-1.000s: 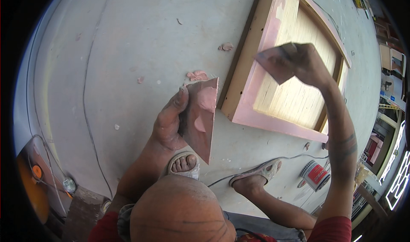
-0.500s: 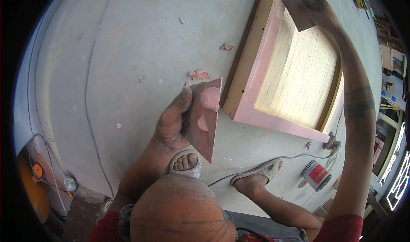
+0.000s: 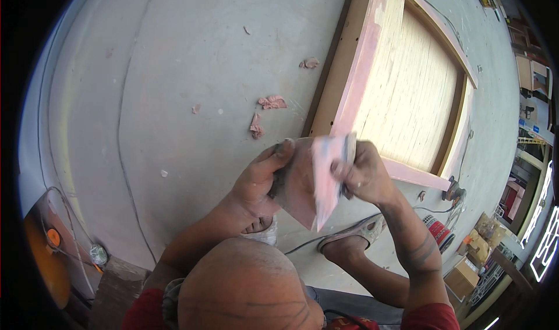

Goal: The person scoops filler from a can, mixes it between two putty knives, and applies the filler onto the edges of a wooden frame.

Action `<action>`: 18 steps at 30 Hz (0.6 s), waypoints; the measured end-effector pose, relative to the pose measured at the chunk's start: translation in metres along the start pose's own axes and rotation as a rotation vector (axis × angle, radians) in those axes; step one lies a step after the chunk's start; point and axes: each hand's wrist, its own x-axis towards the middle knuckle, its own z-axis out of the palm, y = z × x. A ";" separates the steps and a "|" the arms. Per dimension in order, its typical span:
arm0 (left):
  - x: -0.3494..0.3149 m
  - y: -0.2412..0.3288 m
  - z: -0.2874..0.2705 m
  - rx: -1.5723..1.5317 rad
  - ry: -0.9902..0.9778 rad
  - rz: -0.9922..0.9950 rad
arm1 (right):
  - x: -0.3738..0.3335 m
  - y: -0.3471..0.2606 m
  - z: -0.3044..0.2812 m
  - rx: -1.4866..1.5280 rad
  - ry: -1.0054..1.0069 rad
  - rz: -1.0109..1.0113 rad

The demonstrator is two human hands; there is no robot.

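Observation:
My left hand (image 3: 259, 176) grips a flat putty plate (image 3: 298, 187), its face smeared with pink putty. In my right hand (image 3: 367, 176) is a thin putty spreader (image 3: 328, 181), blurred by motion and coated pink. The spreader meets or overlaps the plate's right side; whether they touch, I cannot tell. Behind my right hand lies a wooden framed panel (image 3: 407, 91) with a pale wood-grain middle. Pink putty (image 3: 361, 77) covers parts of its frame.
Lumps of pink putty (image 3: 272, 102) lie on the grey floor (image 3: 186, 56). To the right are a corded power tool (image 3: 454, 191) and a red-and-white can (image 3: 438, 232). A cable (image 3: 343, 228) runs past my sandalled foot (image 3: 370, 231). Another cable (image 3: 121, 114) crosses at left.
My right hand has come back from the panel's far edge to the plate, bringing the spreader. The plate has tilted, and a putty lump formerly behind my left hand now shows.

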 end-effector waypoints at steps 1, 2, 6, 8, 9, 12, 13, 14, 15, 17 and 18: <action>-0.002 0.002 0.000 0.043 0.069 -0.004 | -0.005 0.004 0.000 -0.022 -0.050 -0.017; -0.005 0.006 0.000 0.060 0.064 0.011 | -0.009 0.012 -0.003 -0.018 -0.052 -0.021; -0.014 0.024 -0.006 -0.260 -0.239 0.097 | -0.032 0.019 -0.017 -0.203 -0.029 0.051; -0.009 0.025 0.008 -0.069 -0.088 0.166 | -0.041 0.022 -0.019 -0.137 0.115 0.055; -0.007 0.026 0.013 0.125 0.069 0.243 | -0.046 0.022 -0.020 -0.140 0.112 0.047; -0.001 0.024 0.004 0.461 0.094 0.498 | -0.054 0.016 -0.023 0.163 0.353 -0.099; -0.002 0.024 0.001 0.465 0.089 0.497 | -0.053 0.009 -0.016 0.164 0.357 -0.104; -0.003 0.024 -0.003 0.762 0.122 0.651 | -0.051 0.000 -0.007 0.269 0.375 -0.038; -0.004 0.025 -0.001 1.061 0.156 0.805 | -0.048 -0.005 0.001 0.373 0.390 0.028; -0.001 0.020 0.009 1.059 0.014 0.900 | -0.044 -0.006 0.010 0.437 0.371 0.035; 0.000 0.018 0.015 1.044 -0.124 0.993 | -0.043 -0.009 0.015 0.503 0.348 0.076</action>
